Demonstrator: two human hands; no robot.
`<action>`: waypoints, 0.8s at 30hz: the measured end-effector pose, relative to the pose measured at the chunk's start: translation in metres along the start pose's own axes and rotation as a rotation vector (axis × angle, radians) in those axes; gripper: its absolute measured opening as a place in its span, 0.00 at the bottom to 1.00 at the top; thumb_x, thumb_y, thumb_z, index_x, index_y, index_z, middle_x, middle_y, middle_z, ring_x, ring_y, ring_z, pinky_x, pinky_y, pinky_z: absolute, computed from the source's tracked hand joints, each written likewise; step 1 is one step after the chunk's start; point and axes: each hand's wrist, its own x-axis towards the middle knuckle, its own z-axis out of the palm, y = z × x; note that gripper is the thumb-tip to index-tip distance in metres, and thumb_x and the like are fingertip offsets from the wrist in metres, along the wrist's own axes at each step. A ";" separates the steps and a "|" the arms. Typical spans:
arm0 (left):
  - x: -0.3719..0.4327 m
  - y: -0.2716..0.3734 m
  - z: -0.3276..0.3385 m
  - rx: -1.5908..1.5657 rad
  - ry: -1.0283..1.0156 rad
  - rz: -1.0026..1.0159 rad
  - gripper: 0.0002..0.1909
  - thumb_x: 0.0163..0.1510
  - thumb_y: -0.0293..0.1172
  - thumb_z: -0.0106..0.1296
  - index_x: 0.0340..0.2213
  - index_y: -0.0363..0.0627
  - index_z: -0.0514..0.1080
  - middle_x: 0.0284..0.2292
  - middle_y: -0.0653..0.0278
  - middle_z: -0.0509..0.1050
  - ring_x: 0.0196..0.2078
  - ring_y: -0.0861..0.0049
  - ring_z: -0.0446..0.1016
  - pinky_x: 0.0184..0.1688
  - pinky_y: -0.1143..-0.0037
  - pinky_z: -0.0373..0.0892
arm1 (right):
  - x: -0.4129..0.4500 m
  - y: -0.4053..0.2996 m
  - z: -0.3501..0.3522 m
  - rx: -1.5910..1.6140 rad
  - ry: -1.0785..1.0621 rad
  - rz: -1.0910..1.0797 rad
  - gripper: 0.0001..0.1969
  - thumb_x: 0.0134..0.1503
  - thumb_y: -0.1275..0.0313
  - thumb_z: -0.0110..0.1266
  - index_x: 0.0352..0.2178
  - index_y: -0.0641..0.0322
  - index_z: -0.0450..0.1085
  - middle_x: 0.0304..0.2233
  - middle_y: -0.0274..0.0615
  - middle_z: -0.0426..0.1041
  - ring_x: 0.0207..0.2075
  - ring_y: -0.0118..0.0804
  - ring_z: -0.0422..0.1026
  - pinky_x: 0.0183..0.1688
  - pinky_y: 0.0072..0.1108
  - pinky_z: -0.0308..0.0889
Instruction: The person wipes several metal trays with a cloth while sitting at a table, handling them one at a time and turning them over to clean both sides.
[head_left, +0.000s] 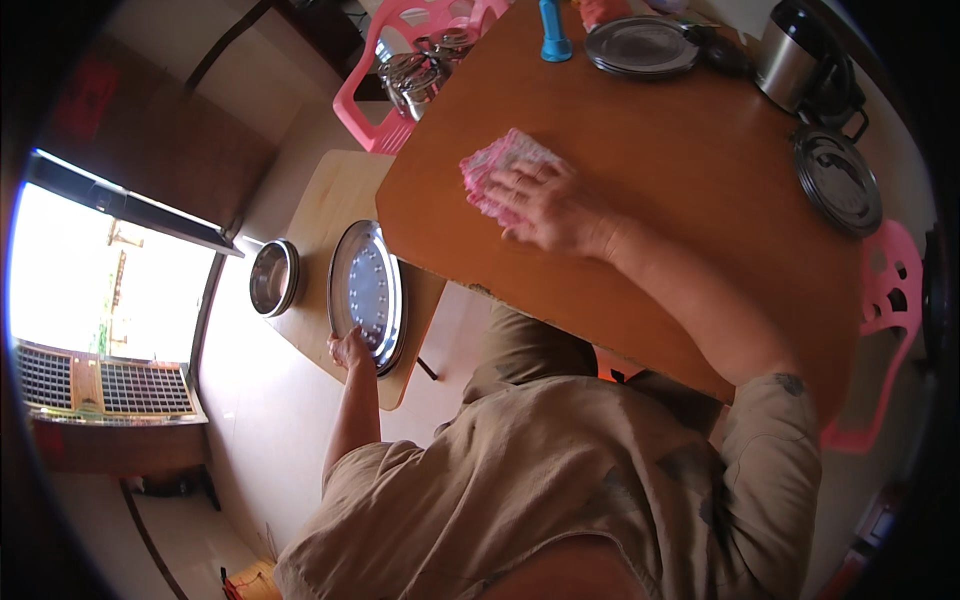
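My right hand (546, 206) lies over a pink and white cloth (487, 166), pressing it on the brown wooden tabletop (660, 157). Part of the cloth sticks out past the fingertips; the rest is hidden under the palm. To the left and lower, my left hand (349, 349) grips the near rim of an oval stainless-steel tray (367, 281). The tray is over a smaller pale wooden table (319, 202), by the corner of the brown one. Beyond it, on the pale table's left edge, sits a stack of metal bowls (271, 279).
Steel pots (420, 79) rest on a pink plastic chair (358, 112). Along the table's far side are a blue flashlight (554, 34), stacked metal plates (641, 46) and a steel electric kettle (787, 60). Metal lids (836, 180) lie at the right edge, near another pink chair (892, 300).
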 end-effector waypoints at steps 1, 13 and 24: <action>0.005 -0.006 -0.004 0.005 0.020 -0.013 0.36 0.37 0.33 0.66 0.50 0.35 0.67 0.47 0.46 0.72 0.51 0.53 0.70 0.55 0.65 0.65 | 0.003 0.013 0.003 -0.009 0.011 -0.024 0.30 0.50 0.56 0.58 0.54 0.49 0.66 0.55 0.34 0.65 0.56 0.39 0.62 0.59 0.37 0.55; 0.022 -0.062 -0.027 0.242 0.028 0.051 0.17 0.30 0.30 0.65 0.26 0.34 0.77 0.29 0.52 0.78 0.30 0.63 0.77 0.34 0.70 0.74 | 0.043 0.030 0.039 -0.087 -0.004 0.297 0.33 0.49 0.47 0.55 0.52 0.53 0.66 0.56 0.39 0.64 0.59 0.43 0.59 0.57 0.44 0.52; 0.048 -0.070 -0.020 0.088 0.051 -0.096 0.11 0.31 0.17 0.60 0.11 0.35 0.65 0.13 0.58 0.71 0.11 0.71 0.67 0.13 0.69 0.62 | 0.022 0.017 0.027 -0.094 0.054 0.208 0.30 0.53 0.47 0.51 0.54 0.49 0.66 0.56 0.33 0.65 0.57 0.39 0.61 0.58 0.38 0.52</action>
